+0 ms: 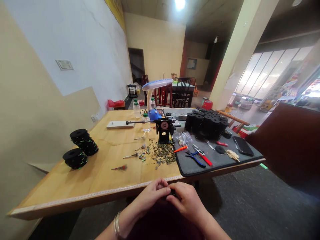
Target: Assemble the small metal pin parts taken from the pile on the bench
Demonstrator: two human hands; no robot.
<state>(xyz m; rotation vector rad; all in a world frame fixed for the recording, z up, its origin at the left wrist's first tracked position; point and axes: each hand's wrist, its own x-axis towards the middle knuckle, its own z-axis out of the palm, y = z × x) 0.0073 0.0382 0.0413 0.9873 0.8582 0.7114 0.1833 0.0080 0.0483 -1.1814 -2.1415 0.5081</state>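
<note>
Just off the table's front edge, my left hand (pixel 153 194) and my right hand (pixel 187 199) meet, fingers curled and fingertips together. A small dark piece (pixel 172 192) shows between them; its kind is too hidden to tell. Beyond my hands, many small brass-coloured pieces (pixel 163 154) lie in a loose spread on the wooden table (pixel 100 181). Colourful tiny bits (pixel 143 157) lie left of them. Behind the spread stands a black hand-cranked winder (pixel 164 129) with a dial and a long rod pointing left. Several small brushes (pixel 120 167) lie to the left.
Black foam rolls stand at left (pixel 75 159) and in a cluster on the right (pixel 206 123). The grey mat (pixel 185 168) bears blue-handled pliers (pixel 196 159), red-handled cutters (pixel 203 155), an orange tool (pixel 180 149) and a phone (pixel 243 145). A blue-white lamp (pixel 150 98) stands behind.
</note>
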